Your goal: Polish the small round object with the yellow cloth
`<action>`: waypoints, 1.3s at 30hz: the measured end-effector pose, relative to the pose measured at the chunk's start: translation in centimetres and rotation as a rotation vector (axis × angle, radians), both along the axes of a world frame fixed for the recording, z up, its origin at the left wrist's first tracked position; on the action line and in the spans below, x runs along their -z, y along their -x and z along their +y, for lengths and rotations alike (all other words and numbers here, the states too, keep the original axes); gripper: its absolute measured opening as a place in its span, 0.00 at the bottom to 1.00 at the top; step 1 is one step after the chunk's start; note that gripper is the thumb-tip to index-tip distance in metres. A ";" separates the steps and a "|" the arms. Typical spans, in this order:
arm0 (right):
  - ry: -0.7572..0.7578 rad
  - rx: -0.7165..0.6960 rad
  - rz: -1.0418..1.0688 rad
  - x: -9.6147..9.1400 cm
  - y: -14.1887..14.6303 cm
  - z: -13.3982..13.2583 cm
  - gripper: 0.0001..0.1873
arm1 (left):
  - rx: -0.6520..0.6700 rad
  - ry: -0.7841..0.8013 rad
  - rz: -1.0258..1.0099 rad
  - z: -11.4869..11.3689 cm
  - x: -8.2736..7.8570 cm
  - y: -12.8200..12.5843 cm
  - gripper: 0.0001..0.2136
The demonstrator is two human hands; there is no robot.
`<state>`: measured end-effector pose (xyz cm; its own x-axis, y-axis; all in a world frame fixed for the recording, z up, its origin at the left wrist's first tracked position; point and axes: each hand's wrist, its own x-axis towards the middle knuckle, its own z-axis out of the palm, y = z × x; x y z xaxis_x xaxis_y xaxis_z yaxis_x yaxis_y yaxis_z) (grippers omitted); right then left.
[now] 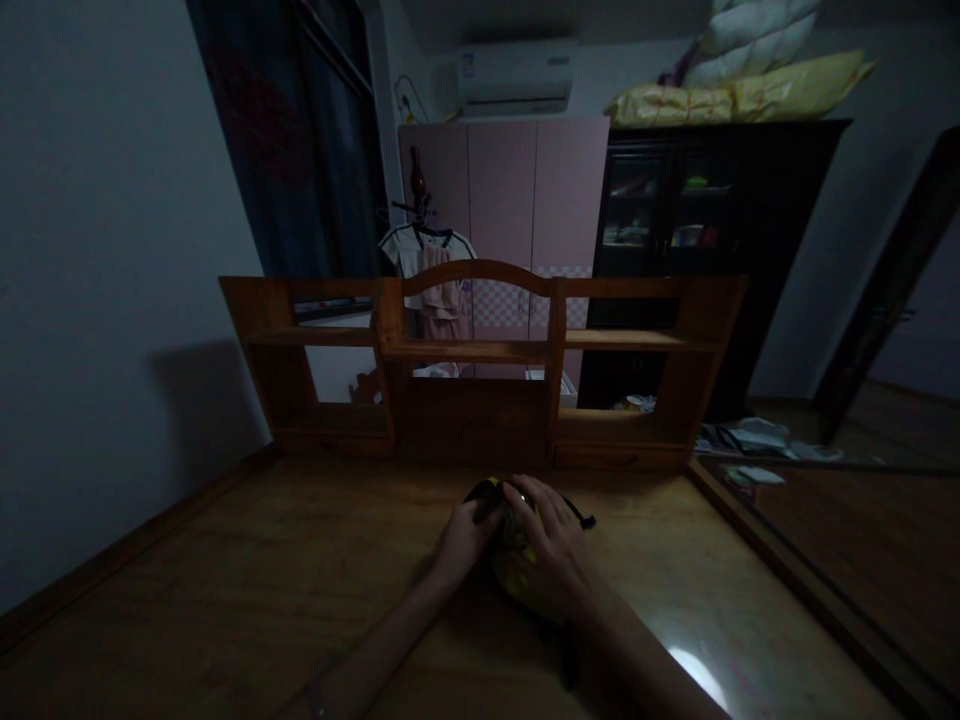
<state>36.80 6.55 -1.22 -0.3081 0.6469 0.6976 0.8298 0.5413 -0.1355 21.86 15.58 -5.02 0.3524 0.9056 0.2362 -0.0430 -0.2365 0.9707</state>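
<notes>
Our forearms (397, 628) are extending toward the shelf unit (472, 425), left hand (462, 542) and right hand (559, 548) touching a yellow-and-black item (511, 578) with black straps (587, 521) before it; we cannot tell whether either is clamping. Tabletop (315, 560) is spreading from the shelf unit to a raised edge (791, 580).

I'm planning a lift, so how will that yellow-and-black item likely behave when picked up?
The yellow-and-black item may roll unevenly, if at all, since dark parts jut beyond its curved edge. The slim black end past the right hand could swing or snag, as it projects freely. In this dimness, stiffness is unclear.
</notes>
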 end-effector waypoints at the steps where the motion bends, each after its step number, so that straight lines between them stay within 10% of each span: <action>1: -0.018 0.005 -0.014 0.0 -0.1 0.0 0.41 | 0.035 0.015 -0.013 0.0 0.1 -0.1 0.20; 8: 0.060 -0.017 0.083 0.8 0.0 0.6 0.34 | -0.082 -0.161 0.141 -0.9 0.3 0.1 0.16; 14: 0.204 -0.102 0.156 -0.6 0.7 -0.4 0.47 | -0.286 -0.118 0.209 -0.8 -0.3 0.3 0.13; 30: 0.075 0.003 0.092 2.1 -1.1 1.5 0.43 | -0.207 -0.241 0.551 -0.2 -1.2 -1.3 0.13; 39: 0.021 0.033 0.182 0.6 -1.5 0.9 0.43 | -0.036 -0.070 0.119 2.5 0.1 -3.2 0.20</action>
